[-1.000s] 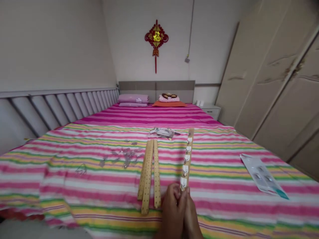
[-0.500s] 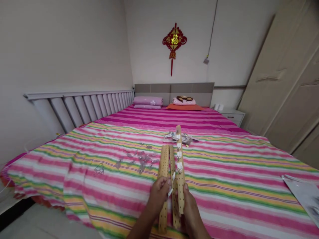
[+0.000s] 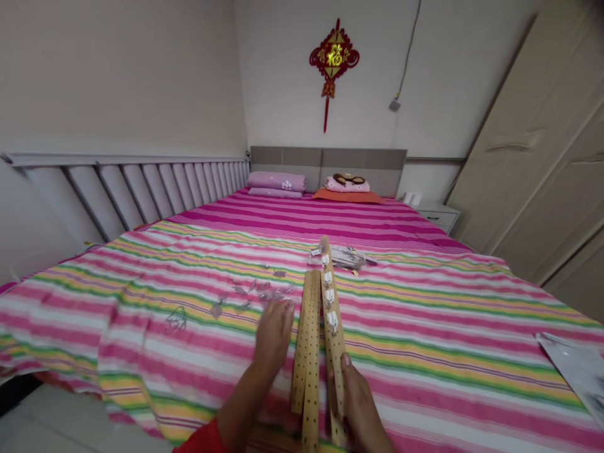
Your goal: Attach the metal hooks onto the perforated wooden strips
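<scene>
My right hand (image 3: 361,402) is wrapped round the lower part of a perforated wooden strip (image 3: 336,347), raised and pointing away from me. Several white hooks (image 3: 333,322) sit in a row along its upper half. Over the near side of a scatter of small clear plastic packets (image 3: 243,290), my left hand (image 3: 274,336) has its fingers drawn together; whatever they hold, if anything, is hidden. Between the hands lie more perforated wooden strips (image 3: 312,358), side by side on the bedspread. Another strip end shows under the raised one, partly covered by my right hand.
A larger clear bag (image 3: 349,257) lies beyond the strips. To the left rests a small tangle of wire or clear plastic (image 3: 176,319). A flat clear package (image 3: 573,368) is at the right. The striped bedspread (image 3: 425,377) has folds, and a railing (image 3: 141,189) borders the left side.
My left hand has moved left from the strips to the packets; the white piece at its fingers is out of sight. The raised strip has tilted left in my right hand.
</scene>
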Demonstrator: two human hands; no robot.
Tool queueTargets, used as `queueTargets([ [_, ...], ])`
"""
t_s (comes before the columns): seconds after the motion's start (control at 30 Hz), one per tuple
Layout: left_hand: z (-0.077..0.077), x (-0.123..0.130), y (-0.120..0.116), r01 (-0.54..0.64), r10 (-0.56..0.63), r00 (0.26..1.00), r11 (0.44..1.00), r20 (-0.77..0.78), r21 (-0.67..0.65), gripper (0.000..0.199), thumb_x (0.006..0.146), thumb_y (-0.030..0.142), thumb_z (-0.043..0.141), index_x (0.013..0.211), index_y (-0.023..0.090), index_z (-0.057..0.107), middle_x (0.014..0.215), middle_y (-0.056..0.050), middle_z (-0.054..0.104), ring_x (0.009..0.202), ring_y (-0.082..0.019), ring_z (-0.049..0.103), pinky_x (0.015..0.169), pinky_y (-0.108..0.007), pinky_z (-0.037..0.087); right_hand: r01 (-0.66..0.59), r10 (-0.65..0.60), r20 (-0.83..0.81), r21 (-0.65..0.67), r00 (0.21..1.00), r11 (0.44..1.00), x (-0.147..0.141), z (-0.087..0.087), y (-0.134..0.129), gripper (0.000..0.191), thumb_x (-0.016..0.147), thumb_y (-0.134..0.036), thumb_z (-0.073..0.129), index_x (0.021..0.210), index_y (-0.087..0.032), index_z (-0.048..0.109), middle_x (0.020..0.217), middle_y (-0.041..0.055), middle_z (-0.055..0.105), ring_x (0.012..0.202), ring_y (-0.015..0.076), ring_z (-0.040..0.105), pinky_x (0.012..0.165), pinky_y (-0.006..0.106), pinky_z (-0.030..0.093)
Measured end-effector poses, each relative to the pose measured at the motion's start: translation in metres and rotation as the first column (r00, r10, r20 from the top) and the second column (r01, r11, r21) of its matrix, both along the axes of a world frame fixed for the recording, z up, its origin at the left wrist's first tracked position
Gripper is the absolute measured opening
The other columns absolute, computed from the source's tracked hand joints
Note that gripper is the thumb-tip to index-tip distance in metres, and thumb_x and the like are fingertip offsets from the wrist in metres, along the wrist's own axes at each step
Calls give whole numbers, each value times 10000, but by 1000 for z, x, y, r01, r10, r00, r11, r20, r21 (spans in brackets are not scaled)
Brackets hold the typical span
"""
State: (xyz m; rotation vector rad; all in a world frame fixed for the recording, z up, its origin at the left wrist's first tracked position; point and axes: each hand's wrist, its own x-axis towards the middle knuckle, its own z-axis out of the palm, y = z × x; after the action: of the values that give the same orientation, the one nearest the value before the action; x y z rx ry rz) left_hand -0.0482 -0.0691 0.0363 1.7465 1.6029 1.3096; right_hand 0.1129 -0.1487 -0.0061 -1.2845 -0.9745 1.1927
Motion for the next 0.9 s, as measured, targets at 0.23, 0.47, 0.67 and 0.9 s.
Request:
queueTargets([
  [0.23, 1, 79, -20, 23, 36, 903, 991, 427, -132, 429, 829, 535, 489, 1087, 194, 521, 804, -34, 601, 716, -167, 577, 657, -279, 444, -30, 18, 76, 160, 997, 987, -17, 2, -3, 485, 853, -604, 428, 935, -187, 661, 870, 67, 699, 847, 216, 613, 814, 302, 474],
  [0.47, 0, 72, 2, 53, -28, 899, 998, 438, -46, 319, 868, 474, 417, 722, 202, 497, 627, 26, 499, 596, -134, 484, 564, -241, 364, -74, 57, 143, 113, 988, 991, -15, 4, -5, 474, 870, -597, 393, 872, -186, 630, 849, 66, 685, 807, 207, 607, 770, 286, 472],
  [0.67, 0, 12, 13, 219, -158, 891, 971, 425, -99, 283, 823, 440, 485, 752, 183, 581, 610, 32, 511, 539, -112, 447, 510, -218, 340, -57, 51, 97, 62, 994, 996, -8, 1, -6, 484, 827, -653, 413, 674, -216, 556, 657, 28, 608, 681, 197, 581, 668, 281, 481],
  [0.9, -25, -88, 35, -120, 123, 992, 987, -19, 107, 273, 809, 406, 489, 774, 188, 649, 645, -8, 577, 613, -157, 518, 596, -268, 406, -39, 36, 64, 48, 997, 998, -6, 0, -4, 510, 776, -682, 471, 708, -196, 613, 698, 58, 647, 725, 219, 604, 705, 293, 499],
])
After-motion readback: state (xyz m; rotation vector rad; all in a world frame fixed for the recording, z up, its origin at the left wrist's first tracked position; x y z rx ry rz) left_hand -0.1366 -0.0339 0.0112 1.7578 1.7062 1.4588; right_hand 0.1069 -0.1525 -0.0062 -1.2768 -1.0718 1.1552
